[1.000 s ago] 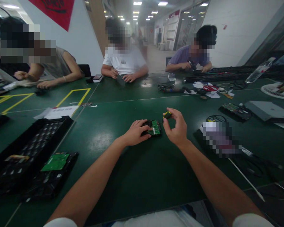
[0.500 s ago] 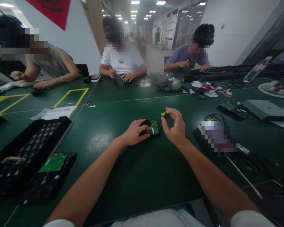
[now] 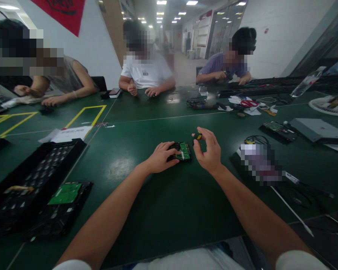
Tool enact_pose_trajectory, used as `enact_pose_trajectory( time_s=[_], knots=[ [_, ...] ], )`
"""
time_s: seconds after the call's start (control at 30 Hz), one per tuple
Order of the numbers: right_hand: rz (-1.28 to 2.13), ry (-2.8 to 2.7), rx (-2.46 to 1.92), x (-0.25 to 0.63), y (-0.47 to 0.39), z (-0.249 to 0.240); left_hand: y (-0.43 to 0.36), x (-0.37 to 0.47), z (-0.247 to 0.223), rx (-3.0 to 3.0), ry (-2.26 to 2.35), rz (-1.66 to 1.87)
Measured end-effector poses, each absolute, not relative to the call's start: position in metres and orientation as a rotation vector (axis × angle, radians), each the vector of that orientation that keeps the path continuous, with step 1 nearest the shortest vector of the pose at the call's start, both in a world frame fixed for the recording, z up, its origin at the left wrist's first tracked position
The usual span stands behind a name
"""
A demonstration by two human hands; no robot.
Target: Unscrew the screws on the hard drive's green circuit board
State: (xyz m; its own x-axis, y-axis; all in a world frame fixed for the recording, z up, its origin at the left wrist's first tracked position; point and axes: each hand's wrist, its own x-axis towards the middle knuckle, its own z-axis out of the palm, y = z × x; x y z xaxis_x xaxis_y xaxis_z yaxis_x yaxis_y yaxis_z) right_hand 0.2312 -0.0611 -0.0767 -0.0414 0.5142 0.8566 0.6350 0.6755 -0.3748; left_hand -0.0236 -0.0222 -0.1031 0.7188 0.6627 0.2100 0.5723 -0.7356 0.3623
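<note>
A hard drive (image 3: 185, 150) with a green circuit board facing up lies on the green table in front of me. My left hand (image 3: 159, 157) holds it down from the left, fingers and thumb over its left part, which they hide. Just right of the drive, my right hand (image 3: 210, 152) grips the short black-and-yellow handle of a screwdriver (image 3: 197, 136) between thumb and fingers. The screwdriver's shaft and tip cannot be made out, so whether it touches the drive is unclear.
At left are a long black tray (image 3: 42, 168) and another drive with a green board (image 3: 64, 194). To the right lie a blurred-out phone-like object (image 3: 259, 165), cables, a third drive (image 3: 278, 131) and a grey metal box (image 3: 318, 129). Three people sit across the table.
The screwdriver handle has turned in my right fingers and shows less yellow. My left hand and the hard drive stay in place, apart from a slight shift of the view.
</note>
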Motion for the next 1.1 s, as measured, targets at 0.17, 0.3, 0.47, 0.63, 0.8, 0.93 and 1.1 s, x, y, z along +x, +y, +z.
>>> enact_pose_trajectory(
  time_s=[0.17, 0.3, 0.47, 0.63, 0.8, 0.93, 1.1],
  knots=[
    [-0.109, -1.654, -0.961, 0.2308, -0.0605, -0.0783, -0.0221, -0.0237, -0.1034, 2.657, 0.975, 0.477],
    [-0.121, -1.686, -0.948, 0.2311, -0.0611, -0.0771, -0.0225, -0.0234, -0.1034, 2.649, 0.975, 0.481],
    [-0.060, -1.646, -0.935, 0.2301, -0.0584, -0.0813, -0.0228, -0.0230, -0.1029, 2.633, 0.981, 0.493],
    [-0.145, -1.612, -0.941, 0.2324, -0.0579, -0.0806, -0.0231, -0.0229, -0.1020, 2.641, 0.981, 0.486],
    [-0.147, -1.662, -0.941, 0.2320, -0.0595, -0.0788, -0.0235, -0.0228, -0.1019, 2.645, 0.983, 0.484],
    [-0.047, -1.629, -0.955, 0.2305, -0.0579, -0.0841, -0.0234, -0.0229, -0.1031, 2.630, 0.987, 0.496],
    [-0.130, -1.626, -0.985, 0.2309, -0.0586, -0.0834, -0.0228, -0.0235, -0.1037, 2.634, 0.982, 0.490]
  ],
)
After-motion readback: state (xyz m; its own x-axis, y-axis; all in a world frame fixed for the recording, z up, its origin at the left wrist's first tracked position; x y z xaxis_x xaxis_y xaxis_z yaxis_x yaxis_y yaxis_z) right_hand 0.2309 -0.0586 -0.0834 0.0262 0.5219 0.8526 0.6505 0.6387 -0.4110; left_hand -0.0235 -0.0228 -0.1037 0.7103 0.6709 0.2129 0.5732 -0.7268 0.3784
